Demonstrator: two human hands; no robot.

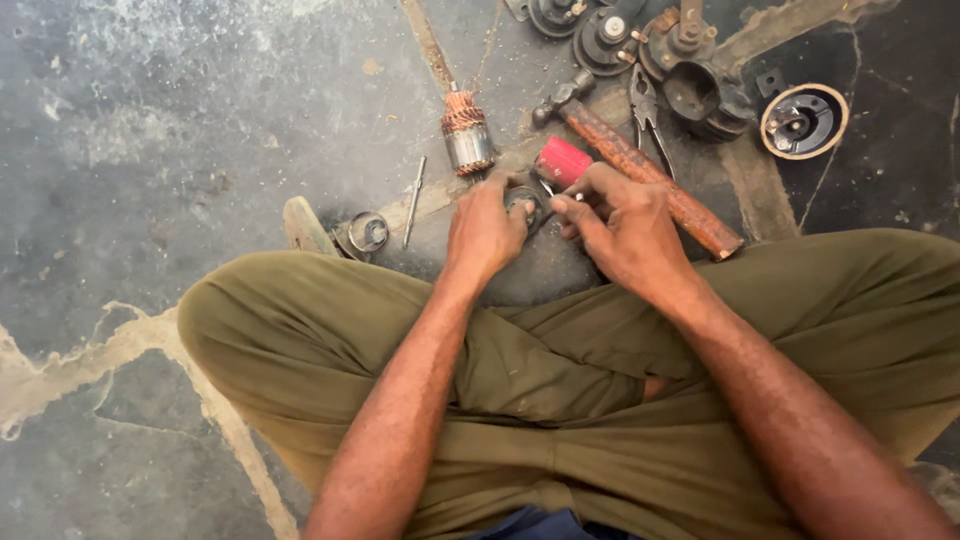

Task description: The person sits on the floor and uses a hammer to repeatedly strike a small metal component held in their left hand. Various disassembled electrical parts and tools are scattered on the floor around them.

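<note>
Head view: person sits cross-legged on the floor (150, 150).
Left hand (485, 230): grips a small round dark metal part (524, 200).
Right hand (620, 230): clasps a red-handled tool (563, 162) against it.

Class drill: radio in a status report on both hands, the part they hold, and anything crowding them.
Left hand grips small round metal part. Right hand works red-handled tool at it. Hammer and armature lie close behind.

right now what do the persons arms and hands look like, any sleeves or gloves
Both forearms are bare up to the bottom edge of the picture, with no sleeves in view. The left hand and right hand wear no gloves, and no rings, watch or wristband show. The fingers look smudged with dark grime. Below the arms, loose olive-green trousers cover the crossed legs.
</note>
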